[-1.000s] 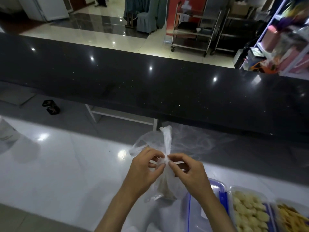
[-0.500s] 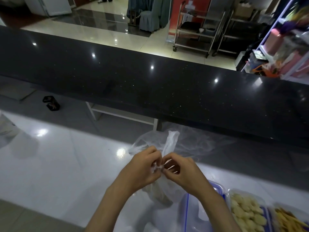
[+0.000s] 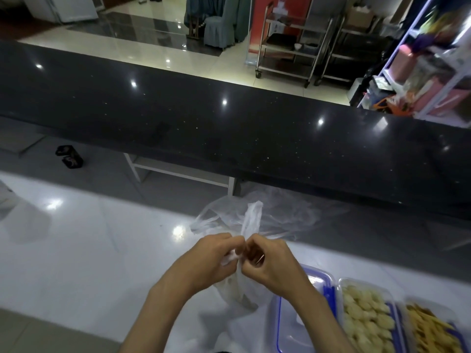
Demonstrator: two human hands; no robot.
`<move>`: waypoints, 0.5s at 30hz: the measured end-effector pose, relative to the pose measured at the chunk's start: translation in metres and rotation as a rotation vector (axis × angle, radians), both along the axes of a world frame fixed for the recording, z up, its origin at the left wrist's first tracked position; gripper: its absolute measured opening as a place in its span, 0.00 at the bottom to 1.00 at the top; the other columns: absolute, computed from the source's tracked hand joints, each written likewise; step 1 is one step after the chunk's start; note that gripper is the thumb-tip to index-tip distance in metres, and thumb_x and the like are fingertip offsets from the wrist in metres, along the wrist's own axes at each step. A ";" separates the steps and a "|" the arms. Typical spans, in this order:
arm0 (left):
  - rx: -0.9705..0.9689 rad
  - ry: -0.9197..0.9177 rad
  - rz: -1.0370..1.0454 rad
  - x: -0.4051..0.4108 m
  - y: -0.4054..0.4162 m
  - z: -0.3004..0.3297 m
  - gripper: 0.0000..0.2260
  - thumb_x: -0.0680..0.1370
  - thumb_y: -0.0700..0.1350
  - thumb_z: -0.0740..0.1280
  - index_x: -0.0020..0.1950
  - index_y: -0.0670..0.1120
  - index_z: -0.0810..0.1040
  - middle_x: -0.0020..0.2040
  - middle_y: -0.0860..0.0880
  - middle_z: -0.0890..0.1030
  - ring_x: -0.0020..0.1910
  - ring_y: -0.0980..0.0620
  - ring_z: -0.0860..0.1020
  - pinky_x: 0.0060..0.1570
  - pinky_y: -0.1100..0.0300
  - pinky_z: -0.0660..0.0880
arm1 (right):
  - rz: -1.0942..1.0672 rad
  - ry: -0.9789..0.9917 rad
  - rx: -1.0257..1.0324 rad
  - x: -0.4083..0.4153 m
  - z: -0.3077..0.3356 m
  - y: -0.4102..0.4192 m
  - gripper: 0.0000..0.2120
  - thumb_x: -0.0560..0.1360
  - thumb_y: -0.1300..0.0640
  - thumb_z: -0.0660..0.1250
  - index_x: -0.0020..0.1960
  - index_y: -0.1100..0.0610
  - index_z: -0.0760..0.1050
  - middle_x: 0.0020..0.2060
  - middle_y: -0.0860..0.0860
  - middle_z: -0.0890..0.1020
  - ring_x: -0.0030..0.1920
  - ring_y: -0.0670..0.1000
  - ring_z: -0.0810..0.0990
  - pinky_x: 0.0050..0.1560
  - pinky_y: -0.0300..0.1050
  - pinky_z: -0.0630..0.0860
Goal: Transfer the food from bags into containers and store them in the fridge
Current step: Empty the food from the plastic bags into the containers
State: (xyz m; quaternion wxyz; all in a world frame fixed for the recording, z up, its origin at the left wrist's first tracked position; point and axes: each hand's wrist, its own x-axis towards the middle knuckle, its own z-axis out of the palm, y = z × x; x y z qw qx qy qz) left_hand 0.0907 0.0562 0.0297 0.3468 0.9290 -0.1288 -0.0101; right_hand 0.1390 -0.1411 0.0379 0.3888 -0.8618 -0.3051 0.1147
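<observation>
Head view: tied plastic bag [image 3: 242, 289] is pinched at its knot by left hand [image 3: 211, 261] and right hand [image 3: 270, 263], held together, just left of empty container [image 3: 293, 324]. Risk: thin film could be torn w/ hard pulling, food spilled on counter [image 3: 89, 250].

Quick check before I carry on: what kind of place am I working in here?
Probably a restaurant or canteen service area, not a home kitchen. A long black counter separates the white worktop from a tiled hall with steel trolleys and covered chairs.
</observation>
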 end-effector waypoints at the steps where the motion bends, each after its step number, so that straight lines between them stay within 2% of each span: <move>1: 0.001 0.003 -0.012 -0.001 0.001 0.001 0.13 0.76 0.46 0.69 0.45 0.62 0.68 0.42 0.58 0.76 0.41 0.60 0.73 0.41 0.66 0.70 | 0.005 0.010 0.007 -0.003 -0.001 0.002 0.04 0.71 0.53 0.71 0.45 0.48 0.78 0.35 0.43 0.81 0.37 0.48 0.81 0.40 0.46 0.80; 6: -0.159 -0.009 0.028 -0.007 0.006 0.001 0.08 0.75 0.46 0.73 0.43 0.54 0.74 0.40 0.57 0.78 0.41 0.54 0.77 0.43 0.56 0.79 | -0.025 0.099 0.089 -0.005 -0.001 0.001 0.05 0.72 0.57 0.73 0.44 0.51 0.78 0.37 0.45 0.83 0.39 0.50 0.82 0.43 0.50 0.81; 11: -0.278 -0.030 0.061 -0.010 0.003 0.002 0.06 0.77 0.45 0.75 0.47 0.52 0.79 0.42 0.58 0.80 0.43 0.53 0.81 0.46 0.58 0.81 | -0.045 0.065 0.103 -0.006 0.005 -0.009 0.06 0.75 0.54 0.74 0.48 0.48 0.78 0.39 0.43 0.84 0.42 0.49 0.84 0.43 0.47 0.83; 15: -0.205 -0.013 0.022 -0.008 -0.003 0.002 0.06 0.77 0.44 0.75 0.50 0.52 0.79 0.45 0.58 0.81 0.46 0.54 0.81 0.48 0.58 0.81 | 0.023 0.002 -0.058 -0.001 0.015 -0.015 0.07 0.75 0.48 0.72 0.51 0.43 0.77 0.39 0.40 0.84 0.41 0.44 0.84 0.43 0.40 0.82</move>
